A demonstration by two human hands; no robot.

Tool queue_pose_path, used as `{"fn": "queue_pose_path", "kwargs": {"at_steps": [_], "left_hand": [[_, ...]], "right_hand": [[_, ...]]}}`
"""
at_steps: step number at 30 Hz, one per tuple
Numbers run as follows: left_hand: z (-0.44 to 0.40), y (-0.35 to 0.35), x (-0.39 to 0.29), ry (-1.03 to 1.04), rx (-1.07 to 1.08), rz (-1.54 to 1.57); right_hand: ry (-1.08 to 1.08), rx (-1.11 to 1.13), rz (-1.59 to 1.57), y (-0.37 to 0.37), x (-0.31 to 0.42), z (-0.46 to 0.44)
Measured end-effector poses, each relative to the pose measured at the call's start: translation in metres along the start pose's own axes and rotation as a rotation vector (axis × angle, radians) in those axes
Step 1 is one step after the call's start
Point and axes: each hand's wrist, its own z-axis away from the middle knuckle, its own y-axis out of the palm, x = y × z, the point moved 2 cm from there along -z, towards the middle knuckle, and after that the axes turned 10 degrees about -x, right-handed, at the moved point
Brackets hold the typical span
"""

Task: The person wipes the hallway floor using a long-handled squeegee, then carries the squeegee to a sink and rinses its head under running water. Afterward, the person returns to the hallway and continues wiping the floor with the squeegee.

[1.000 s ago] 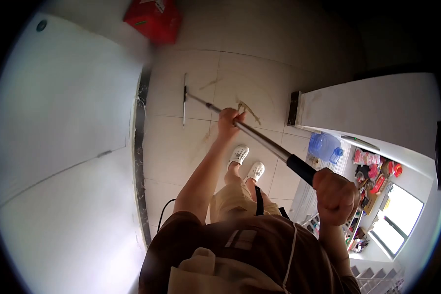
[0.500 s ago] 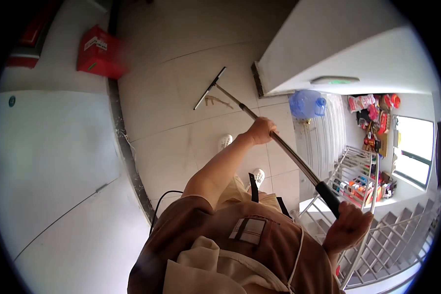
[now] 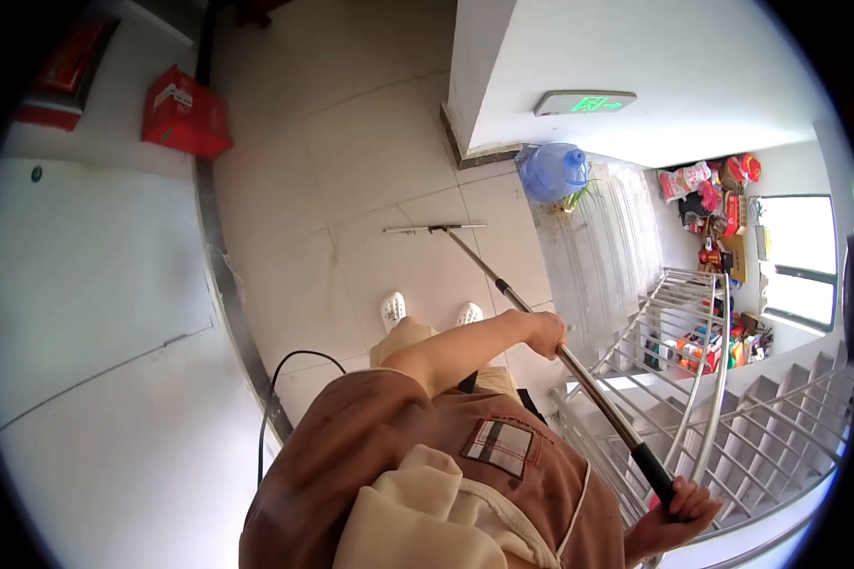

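My left hand [image 3: 545, 334] is wrapped round the metal pole of a floor squeegee [image 3: 593, 387], about midway along it. At the upper end of the pole, my right hand [image 3: 690, 510] is closed on the black grip [image 3: 653, 471]. The wide, thin squeegee head [image 3: 434, 229] lies against the tiled floor [image 3: 380, 180], ahead of my white shoes [image 3: 394, 308]. From the hands the pole slants down and left to that head.
A blue water jug [image 3: 552, 173] stands by the wall corner at the top of the stairs. Metal railings [image 3: 697, 379] run along my right. A red box [image 3: 185, 112] sits by the left wall, and bags and boxes [image 3: 726, 209] are piled below the window.
The squeegee head has come nearer my feet and turned from slanted to nearly crosswise. Both hands have moved right and down in view, still on the pole. The view has shifted too.
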Motion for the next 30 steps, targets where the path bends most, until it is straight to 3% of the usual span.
{"fn": "queue_pose_path", "kwargs": {"at_steps": [1,2,3,4,9,13,14,15,17,18,19,21,23,25,27,30], "left_hand": [[-0.002,0.003,-0.005,0.024,-0.035,-0.015],[-0.004,0.001,-0.007,0.04,-0.081,-0.031],[0.001,-0.005,-0.009,0.046,-0.134,-0.049],[0.008,-0.014,-0.01,-0.002,-0.204,-0.05],[0.048,-0.056,0.044,0.018,-0.726,-0.194],[0.108,-0.119,0.068,-0.089,-0.569,-0.145],[0.125,-0.132,0.067,-0.088,-0.563,-0.145],[0.141,-0.144,0.07,-0.083,-0.555,-0.153],[0.162,-0.156,0.087,-0.124,-0.559,-0.085],[0.17,-0.16,0.102,-0.128,-0.577,-0.077],[0.178,-0.164,0.117,-0.135,-0.594,-0.066],[0.209,-0.17,0.134,-0.132,-0.722,0.055],[0.242,-0.176,0.129,-0.202,-0.854,0.052],[0.268,-0.174,0.134,-0.231,-0.962,0.032],[0.294,-0.166,0.139,-0.201,-1.085,0.068],[0.352,-0.163,0.134,-0.304,-1.147,0.157]], "right_hand": [[-0.042,-0.051,0.01,-0.004,0.001,-0.001],[-0.013,0.136,-0.056,-0.02,0.002,-0.013],[-0.036,0.175,-0.04,-0.022,0.004,-0.012],[-0.012,0.014,-0.045,-0.022,-0.001,-0.016],[-0.108,0.016,0.087,0.045,-0.029,0.031],[-0.591,0.615,0.27,0.099,-0.041,0.085],[-0.608,0.722,0.298,0.107,-0.04,0.09],[-0.593,0.783,0.205,0.119,-0.04,0.099],[-0.781,0.628,0.242,0.148,-0.049,0.127],[-0.759,0.928,0.239,0.154,-0.05,0.124],[-0.759,0.972,0.236,0.16,-0.061,0.128],[-0.846,0.835,0.41,0.184,-0.066,0.173],[-0.861,1.093,0.188,0.207,-0.069,0.197],[-0.843,1.118,0.222,0.21,-0.071,0.211],[-0.612,1.174,0.206,0.217,-0.076,0.213],[-0.607,1.25,0.183,0.23,-0.079,0.246]]}}
